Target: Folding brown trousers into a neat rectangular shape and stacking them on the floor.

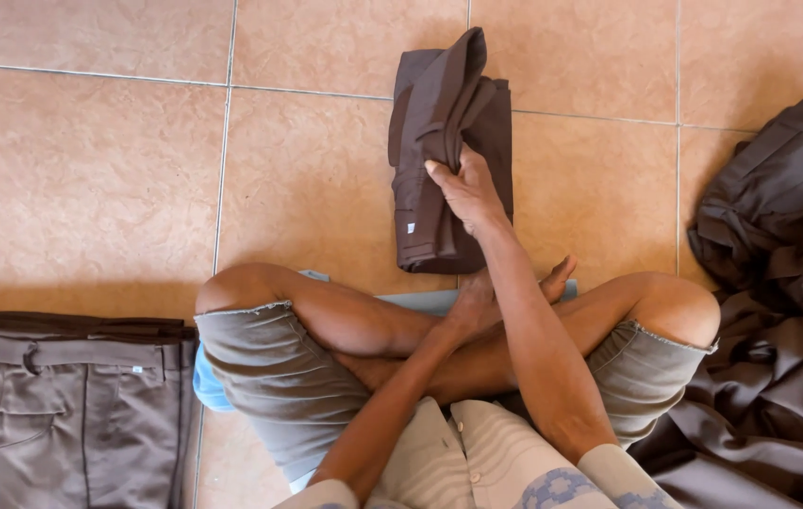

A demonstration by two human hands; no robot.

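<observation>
On the tiled floor (90,160), right hand (463,188) grip pinches folded brown trousers (448,151); left hand (477,302) grip unclear.

This looks like a room in a home, or maybe a small place where clothes are sorted; the view does not show enough to say which one. The floor (90,170) is made of large square ceramic tiles in a peach-orange colour, with thin grey lines between them. A person sits directly on this floor with crossed bare legs, on a thin light-blue mat (208,382). No furniture or walls are visible. Clothes lie straight on the tiles: a folded pair of grey-brown trousers (62,405) at one side, a loose heap of dark brown shiny fabric (778,311) at the other side, and a folded dark brown garment (430,188) in front.
</observation>
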